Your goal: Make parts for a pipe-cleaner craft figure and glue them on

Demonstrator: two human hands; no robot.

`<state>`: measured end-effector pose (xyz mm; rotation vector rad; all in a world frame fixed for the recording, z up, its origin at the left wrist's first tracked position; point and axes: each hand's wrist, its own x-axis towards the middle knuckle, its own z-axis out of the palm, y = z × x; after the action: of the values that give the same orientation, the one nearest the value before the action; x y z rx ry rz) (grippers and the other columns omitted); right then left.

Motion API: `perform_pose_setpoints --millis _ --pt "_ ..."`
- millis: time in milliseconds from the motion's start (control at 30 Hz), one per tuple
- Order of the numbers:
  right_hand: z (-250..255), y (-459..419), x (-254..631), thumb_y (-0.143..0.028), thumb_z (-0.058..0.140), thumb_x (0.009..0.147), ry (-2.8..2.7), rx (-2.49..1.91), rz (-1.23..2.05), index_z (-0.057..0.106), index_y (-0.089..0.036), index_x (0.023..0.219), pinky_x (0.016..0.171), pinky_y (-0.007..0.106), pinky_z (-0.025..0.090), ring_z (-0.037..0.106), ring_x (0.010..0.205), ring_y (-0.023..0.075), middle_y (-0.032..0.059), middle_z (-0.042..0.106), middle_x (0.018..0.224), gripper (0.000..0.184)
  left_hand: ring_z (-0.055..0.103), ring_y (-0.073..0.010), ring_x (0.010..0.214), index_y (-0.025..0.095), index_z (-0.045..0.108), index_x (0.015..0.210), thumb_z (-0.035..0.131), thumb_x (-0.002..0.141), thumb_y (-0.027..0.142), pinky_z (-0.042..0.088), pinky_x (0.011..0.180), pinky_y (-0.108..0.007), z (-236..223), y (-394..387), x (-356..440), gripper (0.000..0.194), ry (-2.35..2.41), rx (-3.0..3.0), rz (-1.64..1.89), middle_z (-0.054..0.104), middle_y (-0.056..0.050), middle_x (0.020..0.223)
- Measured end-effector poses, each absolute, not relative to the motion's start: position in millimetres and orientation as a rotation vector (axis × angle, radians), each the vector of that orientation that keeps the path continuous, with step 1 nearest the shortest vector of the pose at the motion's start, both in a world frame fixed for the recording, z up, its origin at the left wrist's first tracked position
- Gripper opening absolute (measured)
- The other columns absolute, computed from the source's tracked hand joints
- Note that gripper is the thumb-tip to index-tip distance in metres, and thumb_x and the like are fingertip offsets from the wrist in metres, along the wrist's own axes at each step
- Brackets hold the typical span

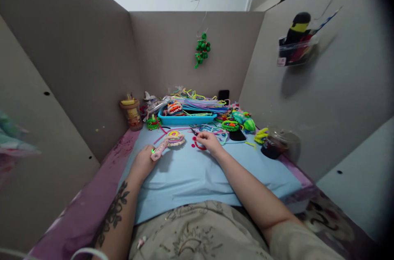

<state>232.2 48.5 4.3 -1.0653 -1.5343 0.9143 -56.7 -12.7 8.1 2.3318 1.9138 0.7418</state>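
My left hand (143,163) is closed round a pink handheld tool (158,151) with a small green light on it. Its far end reaches to a round, striped piece of fuzzy craft work (175,138) in yellow, pink and cream, lying on the blue cloth; whether they touch I cannot tell. Fingers of my right hand (209,142) are closed on small scissors (200,145) with a red handle, dark blades pointing up and left. Beside the fingertips are small red-pink spots (193,140), too small to name.
A blue tray (187,119) piled with coloured pipe cleaners (200,103) stands at the back. Green craft pieces (230,125) and a black phone-like slab (237,135) lie right of it. A jar (133,114) stands left, a dark-based clear container (272,147) right. Grey panels (172,55) enclose the table.
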Motion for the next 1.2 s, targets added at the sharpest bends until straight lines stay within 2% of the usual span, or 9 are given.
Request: perform_pose_setpoints --millis 167,433,767,1200 --pt "2.9 49.8 232.5 -0.038 0.064 0.068 -1.558 -1.067 0.87 0.058 -0.017 0.061 0.064 0.026 0.039 0.052 0.064 0.0135 0.0014 0.058 0.066 0.022 0.057 -0.0187 0.078 0.019 0.051 0.081 0.046 0.085 0.034 0.038 0.064 -0.026 12.2 -12.4 -50.9 0.016 1.95 2.377 0.613 0.06 -0.006 0.084" --pt "5.3 48.0 231.1 -0.038 0.064 0.067 -1.576 -1.093 0.86 0.058 -0.017 0.06 0.056 0.024 0.036 0.045 0.057 0.0111 -0.0007 0.053 0.059 0.023 0.058 -0.0182 0.078 0.019 0.049 0.08 0.043 0.086 0.031 0.037 0.065 -0.026 17.5 -12.9 -48.1 0.015 1.971 2.359 0.511 0.06 -0.007 0.085" --pt "0.7 50.1 231.3 -0.042 0.064 0.068 -1.584 -1.081 0.89 0.058 -0.017 0.062 0.054 0.024 0.037 0.047 0.056 0.0112 -0.0004 0.054 0.058 0.027 0.059 -0.0237 0.074 0.022 0.05 0.076 0.049 0.081 0.034 0.039 0.062 -0.031 9.8 -9.5 -52.7 0.013 1.9 2.36 0.744 0.06 -0.008 0.08" --pt "3.7 46.7 229.8 -0.041 0.064 0.068 -1.585 -1.101 0.91 0.057 -0.016 0.061 0.05 0.023 0.034 0.043 0.051 0.0094 -0.0016 0.052 0.054 0.027 0.058 -0.0233 0.071 0.022 0.051 0.076 0.047 0.083 0.031 0.036 0.061 -0.029 7.0 -8.1 -54.7 0.013 1.941 2.428 0.685 0.06 -0.008 0.078"
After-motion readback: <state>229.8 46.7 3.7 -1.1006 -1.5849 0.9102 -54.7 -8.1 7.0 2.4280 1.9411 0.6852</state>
